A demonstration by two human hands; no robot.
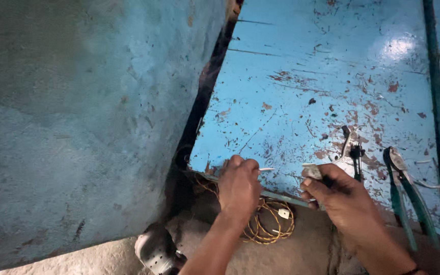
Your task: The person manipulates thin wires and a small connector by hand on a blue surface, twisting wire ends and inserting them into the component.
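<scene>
We note a blue desk [301, 66], paint chipped to rusty patches, beside a rough blue wall [77, 102]. Yellow wire [268, 224] lies coiled below the desk edge, thin and tangled, with a small white tag. Green-handled pliers [408, 198] rest on the desk at right. Our left hand [239, 188], knuckles up, pinches a thin white wire end [267, 169]. Our right hand [339, 196] is clenched around a black-handled tool [351, 150], jaws pointing away.
</scene>
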